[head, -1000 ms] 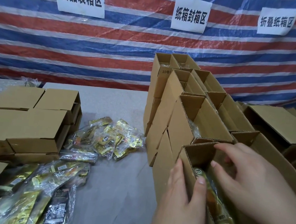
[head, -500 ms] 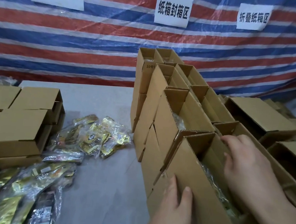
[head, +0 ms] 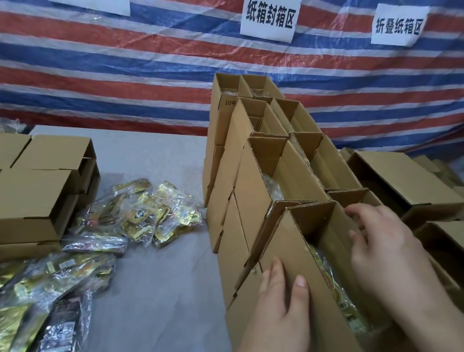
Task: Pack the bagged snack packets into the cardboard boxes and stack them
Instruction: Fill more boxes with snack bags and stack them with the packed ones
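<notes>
The nearest open cardboard box (head: 284,238) stands against a stepped stack of open boxes (head: 256,178) right of centre. A clear bag of yellow snack packets (head: 336,293) lies inside it. My left hand (head: 281,318) presses flat on the box's outer left wall, fingers straight. My right hand (head: 385,258) lies over the box's right wall, its fingertips curled round the far right rim and the thumb on the inner side. More bagged packets (head: 140,215) lie loose on the grey table (head: 155,296), with another heap (head: 29,298) at the lower left.
Closed flat-topped boxes (head: 23,191) are stacked at the left of the table. More open and folded boxes (head: 404,182) crowd the right side. A striped tarpaulin with three paper signs (head: 270,13) hangs behind.
My right hand came out of the box, where it was pushing the packets down, and moved to the right wall. My left hand slid from the rim down onto the outer left wall.
</notes>
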{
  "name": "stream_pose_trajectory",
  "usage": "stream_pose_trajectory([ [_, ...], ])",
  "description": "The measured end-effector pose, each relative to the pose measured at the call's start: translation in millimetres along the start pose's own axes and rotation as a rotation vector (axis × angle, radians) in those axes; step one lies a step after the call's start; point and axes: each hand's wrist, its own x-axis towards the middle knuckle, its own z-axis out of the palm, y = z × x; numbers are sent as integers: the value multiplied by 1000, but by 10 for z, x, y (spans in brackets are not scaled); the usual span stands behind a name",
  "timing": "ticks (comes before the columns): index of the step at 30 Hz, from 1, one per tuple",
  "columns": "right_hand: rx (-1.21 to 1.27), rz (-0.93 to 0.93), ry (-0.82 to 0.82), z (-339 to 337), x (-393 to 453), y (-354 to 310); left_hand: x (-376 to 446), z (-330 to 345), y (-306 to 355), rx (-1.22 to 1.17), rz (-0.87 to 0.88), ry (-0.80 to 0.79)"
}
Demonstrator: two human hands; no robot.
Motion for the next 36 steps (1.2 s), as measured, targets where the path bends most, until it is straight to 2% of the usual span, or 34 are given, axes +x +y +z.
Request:
stream_pose_trajectory([
  [9,-174,-32,-23,0,-11,-4,-54,-35,-100,66,5,-15],
  [18,-232,-35,-51,-61,22,-25,-120,-71,-71,28,-34,-31],
  [26,-222,-48,-88,-69,25,-43,-249,-101,-132,200,215,-129],
  [30,-183,-30,-119,-42,9,-49,-169,-139,-111,270,204,-235],
  [36,-120,22,-78,-66,15,0,-159,-215,-116,359,285,-245],
])
